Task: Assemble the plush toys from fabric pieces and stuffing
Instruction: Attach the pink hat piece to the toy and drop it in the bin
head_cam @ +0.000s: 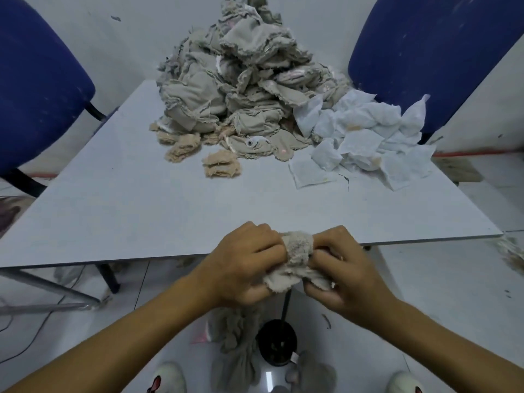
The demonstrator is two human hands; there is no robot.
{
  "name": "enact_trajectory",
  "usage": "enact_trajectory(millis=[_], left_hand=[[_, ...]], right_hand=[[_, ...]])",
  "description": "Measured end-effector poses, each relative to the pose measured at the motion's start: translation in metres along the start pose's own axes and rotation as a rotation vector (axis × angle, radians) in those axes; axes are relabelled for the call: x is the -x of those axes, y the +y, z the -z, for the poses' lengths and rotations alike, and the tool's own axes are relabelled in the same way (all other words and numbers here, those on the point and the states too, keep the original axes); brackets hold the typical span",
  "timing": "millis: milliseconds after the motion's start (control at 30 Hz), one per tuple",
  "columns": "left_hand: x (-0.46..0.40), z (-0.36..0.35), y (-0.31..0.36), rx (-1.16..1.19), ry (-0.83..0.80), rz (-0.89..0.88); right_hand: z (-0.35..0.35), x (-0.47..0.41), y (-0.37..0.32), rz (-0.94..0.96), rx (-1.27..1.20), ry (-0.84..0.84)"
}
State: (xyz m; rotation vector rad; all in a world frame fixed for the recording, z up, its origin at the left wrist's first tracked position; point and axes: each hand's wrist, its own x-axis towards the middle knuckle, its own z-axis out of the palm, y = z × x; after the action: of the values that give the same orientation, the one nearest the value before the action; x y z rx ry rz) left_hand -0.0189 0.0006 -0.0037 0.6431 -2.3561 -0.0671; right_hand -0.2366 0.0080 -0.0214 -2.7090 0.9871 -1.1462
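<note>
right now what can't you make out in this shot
Head view only:
- Left hand and right hand cover much of the plush piece; its opening and stuffing are hidden.
- Fingers curl under the fabric, fingertips unseen.
- Fabric pile: top cut off by the frame edge.
- Black container contents: too dark.

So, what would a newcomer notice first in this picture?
First, the big pile of grey-beige fabric pieces heaped at the far middle of the table, with white pouches spread to its right. Then the left hand and right hand, near the table's front edge, both gripping one fuzzy beige piece.
</note>
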Motion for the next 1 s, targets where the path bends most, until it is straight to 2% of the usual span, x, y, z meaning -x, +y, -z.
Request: enact_trajectory(millis=[133, 267, 433, 533, 633, 800, 900, 1000], left_hand=[[-0.029, 0.029, -0.005, 0.056, 0.043, 0.026], [-0.043, 0.044, -0.002, -0.023, 0.164, 0.009], [-0.029, 0.04, -0.003, -0.167, 0.172, -0.109], [-0.021, 0.029, -0.004, -0.27, 0.163, -0.038], [-0.019, 0.018, -0.002, -0.26, 0.183, 0.02], [0.0, -0.006, 0.002, -0.261, 0.071, 0.018], [0.013, -0.016, 0.006, -0.188, 0.036, 0.094], [0.021, -0.018, 0.011, -0.203, -0.052, 0.105]], right_hand=[[0.033, -0.039, -0.001, 0.063, 0.018, 0.096], [0.048, -0.06, -0.005, 0.083, 0.041, 0.196], [0.037, -0.049, -0.008, 0.176, 0.069, 0.112], [0.028, -0.04, -0.006, 0.122, 0.078, 0.071], [0.021, -0.035, -0.004, 0.077, 0.043, 0.103], [-0.004, -0.006, 0.002, 0.093, 0.11, -0.004], [-0.018, 0.008, 0.006, 0.023, 0.06, 0.006], [-0.025, 0.016, 0.008, 0.035, 0.044, 0.009]])
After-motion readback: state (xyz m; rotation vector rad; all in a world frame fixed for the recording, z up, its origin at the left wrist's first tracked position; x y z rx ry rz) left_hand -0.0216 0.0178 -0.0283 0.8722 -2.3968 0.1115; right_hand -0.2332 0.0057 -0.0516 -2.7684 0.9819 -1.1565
